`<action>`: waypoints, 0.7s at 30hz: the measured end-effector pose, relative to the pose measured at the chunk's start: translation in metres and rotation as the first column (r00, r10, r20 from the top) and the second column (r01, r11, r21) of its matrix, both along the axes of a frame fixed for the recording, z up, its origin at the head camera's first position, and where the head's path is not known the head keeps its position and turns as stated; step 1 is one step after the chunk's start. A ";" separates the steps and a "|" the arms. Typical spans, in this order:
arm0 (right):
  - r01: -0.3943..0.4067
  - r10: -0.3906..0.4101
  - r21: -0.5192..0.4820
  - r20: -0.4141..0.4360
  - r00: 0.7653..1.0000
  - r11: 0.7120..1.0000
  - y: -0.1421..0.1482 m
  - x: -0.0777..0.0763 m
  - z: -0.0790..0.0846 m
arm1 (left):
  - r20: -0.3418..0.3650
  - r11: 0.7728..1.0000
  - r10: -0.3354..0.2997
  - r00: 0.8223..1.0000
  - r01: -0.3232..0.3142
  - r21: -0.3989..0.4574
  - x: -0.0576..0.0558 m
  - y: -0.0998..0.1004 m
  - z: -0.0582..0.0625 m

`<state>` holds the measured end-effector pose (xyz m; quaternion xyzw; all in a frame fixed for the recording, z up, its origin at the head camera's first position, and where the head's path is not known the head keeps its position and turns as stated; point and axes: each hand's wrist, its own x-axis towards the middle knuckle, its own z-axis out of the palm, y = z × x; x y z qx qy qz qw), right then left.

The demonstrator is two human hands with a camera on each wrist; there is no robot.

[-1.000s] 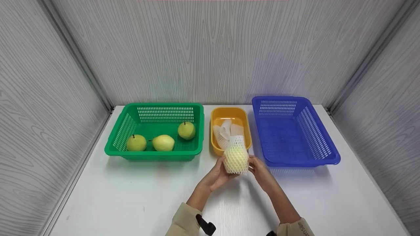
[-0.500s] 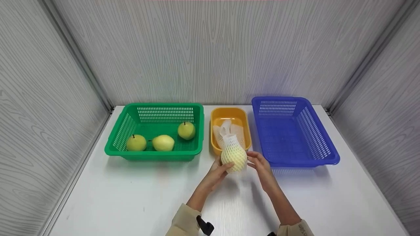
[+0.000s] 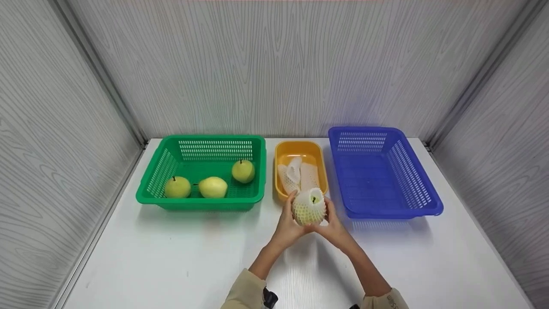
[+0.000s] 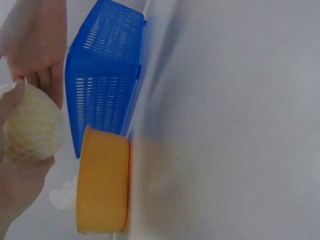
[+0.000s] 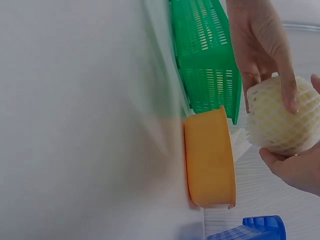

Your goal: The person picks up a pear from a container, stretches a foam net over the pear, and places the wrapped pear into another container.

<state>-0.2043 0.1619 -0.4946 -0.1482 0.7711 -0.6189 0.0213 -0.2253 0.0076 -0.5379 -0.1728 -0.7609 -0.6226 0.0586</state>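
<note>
When taken from the left, met first a green basket [image 3: 201,201] with slotted walls on the white worktop [image 3: 171,266]. Found inside, towards the near side, an upright yellow-green pear [image 3: 177,188] and a middle pear [image 3: 213,187] lying with stem pointing left; found a third pear [image 3: 243,171] upright near the basket's right wall. Next, noted a beige left sleeve [image 3: 244,289], leading by a bare forearm to the left grip [image 3: 286,229], curled round one side of a netted pear [image 3: 305,213]. Saw that fruit raised off the worktop, wrapped in white foam mesh, with stem showing through a gap at the top. Spotted behind it an orange tub [image 3: 300,146], holding loosely heaped white foam nets [image 3: 309,175]. Found the right grip [image 3: 336,231] curled round the opposite side of the same fruit, below it a bare forearm and a beige right sleeve [image 3: 386,300] with dark lettering. Saw last, at far right, a blue basket [image 3: 386,213] standing just beside the tub.
</note>
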 end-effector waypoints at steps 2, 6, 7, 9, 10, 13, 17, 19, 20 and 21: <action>0.008 -0.008 0.008 -0.013 1.000 1.000 -0.005 0.003 0.006 | -0.078 0.998 0.036 0.996 -0.040 -0.051 0.001 0.001 -0.002; 0.029 -0.028 0.006 -0.059 0.998 1.000 -0.011 0.005 0.013 | -0.179 0.992 0.074 0.981 -0.092 -0.089 0.001 0.004 -0.006; 0.031 -0.031 0.001 -0.073 0.997 1.000 -0.011 0.005 0.013 | -0.191 0.991 0.072 0.979 -0.091 -0.096 0.001 0.005 -0.006; 0.028 -0.029 -0.017 -0.099 0.995 0.999 -0.011 0.004 0.013 | -0.204 0.992 0.057 0.977 -0.079 -0.101 0.000 0.005 -0.006; 0.027 -0.029 -0.026 -0.108 0.994 0.999 -0.011 0.003 0.012 | -0.206 0.993 0.043 0.978 -0.065 -0.102 0.000 0.004 -0.006; 0.035 -0.041 -0.053 -0.108 0.993 0.998 -0.010 0.000 0.009 | -0.163 0.999 -0.014 0.987 0.006 -0.054 0.003 0.000 0.003; 0.059 -0.064 -0.056 -0.092 0.994 0.997 -0.006 -0.008 -0.006 | -0.079 0.990 -0.101 0.992 0.108 0.086 0.012 -0.007 0.019; 0.069 -0.074 -0.065 -0.085 0.994 0.996 -0.003 -0.013 -0.014 | -0.049 0.981 -0.133 0.990 0.139 0.136 0.015 -0.010 0.022; 0.071 -0.077 -0.072 -0.081 0.994 0.995 -0.002 -0.014 -0.017 | -0.032 0.976 -0.149 0.988 0.152 0.156 0.016 -0.011 0.023; 0.074 -0.080 -0.091 -0.063 0.995 0.993 -0.001 -0.014 -0.017 | -0.017 0.971 -0.162 0.987 0.163 0.177 0.016 -0.013 0.024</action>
